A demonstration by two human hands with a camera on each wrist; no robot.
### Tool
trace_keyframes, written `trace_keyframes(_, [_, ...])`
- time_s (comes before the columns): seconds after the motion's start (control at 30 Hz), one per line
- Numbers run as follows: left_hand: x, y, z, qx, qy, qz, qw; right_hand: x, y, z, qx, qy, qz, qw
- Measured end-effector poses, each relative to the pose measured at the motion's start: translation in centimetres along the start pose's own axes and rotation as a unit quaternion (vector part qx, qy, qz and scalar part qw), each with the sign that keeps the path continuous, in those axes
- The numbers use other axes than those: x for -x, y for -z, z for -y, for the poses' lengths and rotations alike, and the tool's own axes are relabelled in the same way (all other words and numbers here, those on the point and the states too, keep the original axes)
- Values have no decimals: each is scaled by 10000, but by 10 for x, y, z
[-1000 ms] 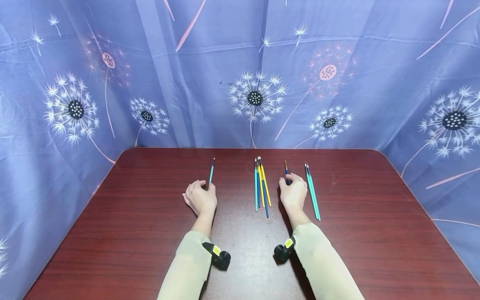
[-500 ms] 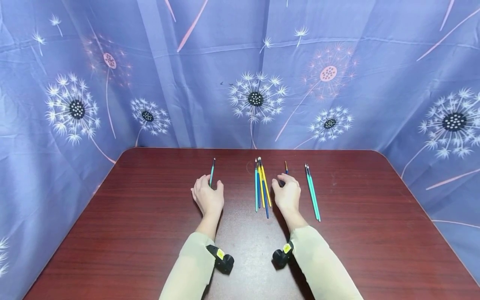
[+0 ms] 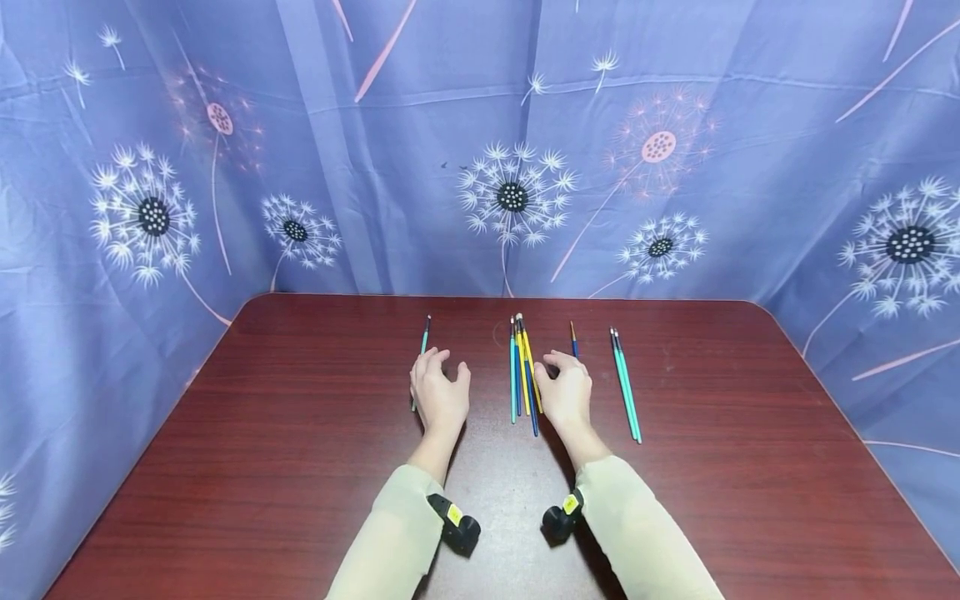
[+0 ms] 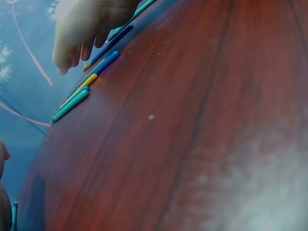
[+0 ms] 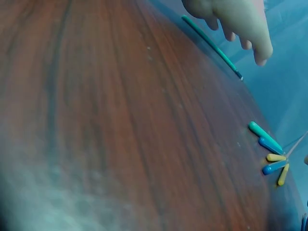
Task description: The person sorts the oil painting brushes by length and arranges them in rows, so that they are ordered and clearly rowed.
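Left hand point(image 3: 441, 392) left of the five-paintbrush cluster point(image 3: 522, 371), right hand point(image 3: 564, 392) over its right edge; both have thumbs spread from loosely bent fingers. Teal paintbrush pair point(image 3: 626, 390) well right of cluster. Lone teal paintbrush point(image 3: 425, 340) left, partly under left hand. Blue paintbrush point(image 3: 575, 345) just right. Dandelion-print curtain point(image 3: 420, 208) beyond.

In the head view, the left hand point(image 3: 441, 393) hides the middle of the lone teal paintbrush point(image 3: 424, 341), the right hand point(image 3: 566, 393) the lower handle of the blue paintbrush point(image 3: 574, 342) — sleeves point(image 3: 393, 533) cut off below.
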State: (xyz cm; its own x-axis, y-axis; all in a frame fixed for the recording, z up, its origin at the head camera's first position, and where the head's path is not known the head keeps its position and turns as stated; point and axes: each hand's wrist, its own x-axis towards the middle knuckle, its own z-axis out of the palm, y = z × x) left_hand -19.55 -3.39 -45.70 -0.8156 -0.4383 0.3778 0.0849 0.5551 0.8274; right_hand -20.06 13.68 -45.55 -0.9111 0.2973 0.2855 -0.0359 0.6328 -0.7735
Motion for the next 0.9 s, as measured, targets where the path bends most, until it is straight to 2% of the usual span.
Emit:
trace_keyframes(0.3, [4, -2, -1, 42, 147, 141, 9998, 7, -10, 8, 47, 147, 244, 9996])
trace_keyframes(0.67, [5, -2, -3, 318, 98, 44, 9994, 12, -21, 16, 435, 285, 689, 9963])
trace_keyframes(0.9, [5, -6, -2, 318, 132, 113, 9993, 14, -27, 16, 661, 478, 561, 9951])
